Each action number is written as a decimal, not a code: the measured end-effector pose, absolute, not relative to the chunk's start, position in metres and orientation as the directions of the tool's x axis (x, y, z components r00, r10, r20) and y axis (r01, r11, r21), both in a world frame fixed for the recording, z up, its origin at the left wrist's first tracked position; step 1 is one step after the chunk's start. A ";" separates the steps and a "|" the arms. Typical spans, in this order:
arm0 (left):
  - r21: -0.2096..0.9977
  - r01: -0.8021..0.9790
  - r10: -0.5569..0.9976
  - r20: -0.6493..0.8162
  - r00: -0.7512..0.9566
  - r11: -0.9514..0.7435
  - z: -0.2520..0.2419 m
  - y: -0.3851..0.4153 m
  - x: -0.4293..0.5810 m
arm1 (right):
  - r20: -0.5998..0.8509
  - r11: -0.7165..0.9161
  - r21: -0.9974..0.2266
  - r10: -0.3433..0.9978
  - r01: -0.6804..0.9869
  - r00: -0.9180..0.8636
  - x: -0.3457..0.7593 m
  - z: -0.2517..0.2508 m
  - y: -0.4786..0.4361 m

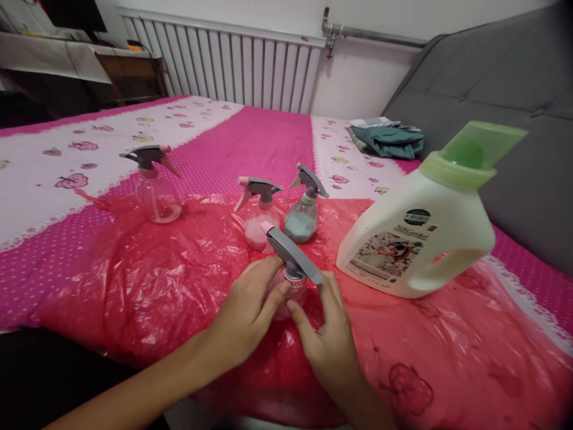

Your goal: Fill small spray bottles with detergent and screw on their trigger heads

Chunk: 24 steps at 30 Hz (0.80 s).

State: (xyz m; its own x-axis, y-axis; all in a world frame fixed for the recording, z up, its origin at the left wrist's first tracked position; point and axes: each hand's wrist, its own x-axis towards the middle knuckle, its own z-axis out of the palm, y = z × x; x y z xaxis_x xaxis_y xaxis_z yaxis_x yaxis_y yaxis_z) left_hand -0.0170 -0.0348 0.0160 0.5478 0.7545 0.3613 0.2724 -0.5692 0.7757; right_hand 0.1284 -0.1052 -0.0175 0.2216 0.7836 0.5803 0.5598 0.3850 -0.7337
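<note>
Directly before me stands a spray bottle (294, 263) with a grey trigger head, a pink nozzle tip and a clear round body. My left hand (248, 304) wraps its left side, thumb near the neck. From the right, my right hand (326, 334) grips the same bottle, its thumb on the body. Parts of the body are hidden by my fingers. Just behind it are a spray bottle with pale contents (258, 230) and one with greenish contents (301, 222). Farther left is a clear spray bottle (159, 197) with a pink neck.
A large white detergent jug (421, 227) with a green cap stands close on the right. Red plastic sheeting (147, 286) covers the bed's near part. Folded clothes (389, 140) lie by the grey headboard (483, 83). A radiator (233, 65) is at the back.
</note>
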 end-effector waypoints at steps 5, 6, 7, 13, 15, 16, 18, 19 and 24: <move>0.768 0.261 0.738 0.370 0.564 -0.585 0.019 -0.038 -0.017 | 0.573 0.402 -0.755 0.789 0.518 0.224 0.128 -0.017 -0.106; 0.760 0.259 0.730 0.378 0.570 -0.596 0.020 -0.038 -0.017 | 0.568 0.405 -0.764 0.791 0.503 0.226 0.128 -0.017 -0.106; 0.752 0.259 0.722 0.385 0.574 -0.607 0.020 -0.038 -0.017 | 0.562 0.407 -0.773 0.796 0.488 0.227 0.128 -0.016 -0.106; 0.716 0.302 0.717 0.385 0.582 -0.630 0.020 -0.035 -0.017 | 0.534 0.410 -0.803 0.816 0.432 0.220 0.128 -0.015 -0.107; 0.700 0.303 0.703 0.393 0.593 -0.647 0.021 -0.033 -0.018 | 0.531 0.403 -0.805 0.817 0.435 0.226 0.128 -0.016 -0.107; 0.691 0.302 0.694 0.398 0.600 -0.657 0.021 -0.033 -0.018 | 0.531 0.401 -0.805 0.816 0.438 0.228 0.128 -0.016 -0.107; 0.667 0.308 0.679 0.409 0.609 -0.678 0.022 -0.032 -0.019 | 0.531 0.397 -0.803 0.815 0.445 0.231 0.128 -0.017 -0.107; 0.649 0.317 0.671 0.416 0.613 -0.692 0.023 -0.032 -0.019 | 0.528 0.394 -0.804 0.817 0.446 0.230 0.128 -0.017 -0.107; 0.511 0.379 0.617 0.455 0.642 -0.772 0.024 -0.031 -0.019 | 0.529 0.402 -0.797 0.825 0.450 0.198 0.129 -0.015 -0.107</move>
